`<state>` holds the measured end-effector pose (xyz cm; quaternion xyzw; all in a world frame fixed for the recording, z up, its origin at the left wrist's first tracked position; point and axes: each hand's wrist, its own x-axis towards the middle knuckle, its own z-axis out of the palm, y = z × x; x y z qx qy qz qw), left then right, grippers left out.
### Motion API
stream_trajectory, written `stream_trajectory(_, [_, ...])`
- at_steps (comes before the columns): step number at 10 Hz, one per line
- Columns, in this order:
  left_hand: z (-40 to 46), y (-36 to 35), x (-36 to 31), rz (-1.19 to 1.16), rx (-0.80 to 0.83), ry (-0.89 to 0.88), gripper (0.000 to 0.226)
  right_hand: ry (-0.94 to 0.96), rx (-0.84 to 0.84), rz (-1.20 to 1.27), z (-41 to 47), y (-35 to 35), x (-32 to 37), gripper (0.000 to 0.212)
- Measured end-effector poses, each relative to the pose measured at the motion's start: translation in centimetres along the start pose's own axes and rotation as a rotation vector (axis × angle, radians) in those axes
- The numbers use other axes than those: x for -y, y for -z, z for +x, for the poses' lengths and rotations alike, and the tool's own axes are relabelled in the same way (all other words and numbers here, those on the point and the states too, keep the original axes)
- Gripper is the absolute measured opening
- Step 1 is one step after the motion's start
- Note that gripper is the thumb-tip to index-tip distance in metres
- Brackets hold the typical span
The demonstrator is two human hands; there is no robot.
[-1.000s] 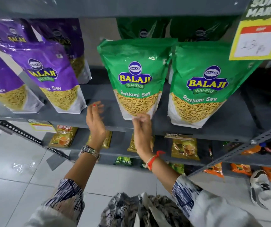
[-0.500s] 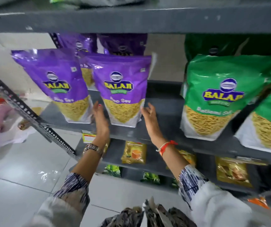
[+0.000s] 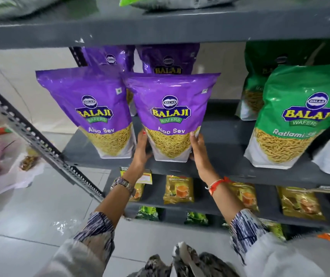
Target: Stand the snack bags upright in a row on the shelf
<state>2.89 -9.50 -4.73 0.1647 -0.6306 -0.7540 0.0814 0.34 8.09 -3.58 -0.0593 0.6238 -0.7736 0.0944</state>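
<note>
On the far left, upright post: a perforated grey post (image 3: 40, 144) slants down across the view, tiled floor (image 3: 40, 216) below it.
First purple bag: an Aloo Sev bag (image 3: 92, 112) stands upright near the left end of the grey shelf (image 3: 220, 136), nobody touching it.
Left hand: the left hand (image 3: 142, 150) is pressed flat against the left side of the second bag, fingers extended upward along its edge, a watch (image 3: 123, 183) on the wrist.
Second purple bag: this Aloo Sev bag (image 3: 172, 116) is upright at the shelf's front edge, just beside the first and held between both palms.
Right hand: the right hand (image 3: 198, 148) cups the bag's right side, fingers straight up, thumb tucked low, red thread (image 3: 216, 183) at the wrist.
Behind: two more purple bags (image 3: 168, 58) stand at the back.
Right side: green Ratlami Sev bags (image 3: 292, 116) stand well apart along the same shelf.
</note>
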Motion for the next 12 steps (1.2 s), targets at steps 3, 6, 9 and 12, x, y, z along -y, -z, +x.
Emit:
stream_trajectory(3, [-4.0,1.9,-0.4,0.047,-0.399,-0.215,0.024,0.197,-0.539,0.023,-3.9,-2.1,-1.4,0.028])
stream_trajectory(6, [-1.6,10.7,-2.5,-0.019,-0.702,-0.257,0.043,0.038,0.274,-0.350,-4.7,-11.4,-2.8,0.043])
stream_trajectory(9, [0.3,11.3,-3.7,-0.058,-0.475,-0.115,0.055,-0.087,0.228,-0.304,-0.7,-15.6,-1.6,0.063])
stream_trajectory(12, [-0.6,10.6,-3.7,-0.026,-0.501,-0.284,0.056,-0.044,0.191,-0.300,-1.8,-14.8,-2.0,0.071])
